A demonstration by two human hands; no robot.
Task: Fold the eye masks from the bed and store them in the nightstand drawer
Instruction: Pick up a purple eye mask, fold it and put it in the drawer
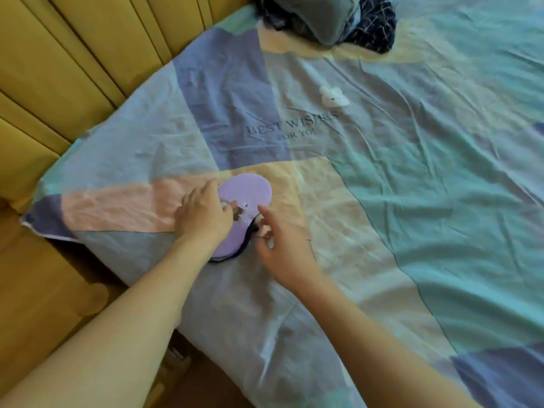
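A lilac eye mask (245, 191) with a small cartoon print and a dark underside lies flat on the patchwork bed cover (412, 201) near the bed's left corner. My left hand (203, 214) rests palm-down on the mask's left half, pressing it to the cover. Just right of the mask, my right hand (279, 242) has its fingers pinched on the thin dark strap (254, 229) at the mask's lower right edge. A small white eye mask (334, 97) with an animal face sits farther up the bed, alone.
A heap of grey and dark checked fabric (329, 19) lies at the bed's far end. A padded yellow headboard (73, 60) runs along the left. Yellow wooden furniture (38, 290) stands below the bed's left corner.
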